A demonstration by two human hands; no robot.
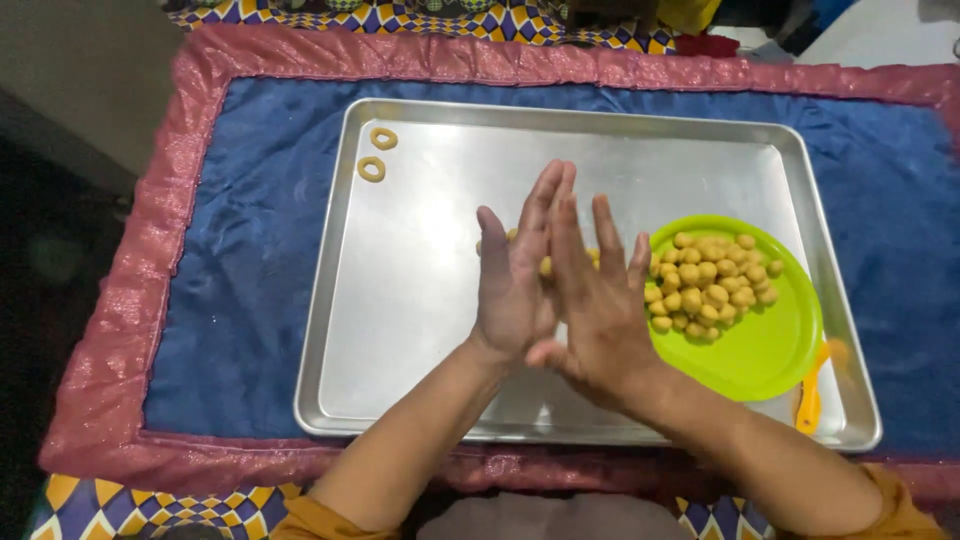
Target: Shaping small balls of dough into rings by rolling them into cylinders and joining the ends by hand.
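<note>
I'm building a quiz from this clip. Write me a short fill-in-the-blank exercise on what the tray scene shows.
1. The left hand and right hand are pressed ____ above the metal tray.
2. The small dough balls are piled on a ____ plate.
3. At the tray's far left corner lie ____ dough rings.
4. The tray rests on a ____ cloth with a pink border.

Missing words: together; green; two; blue
</note>
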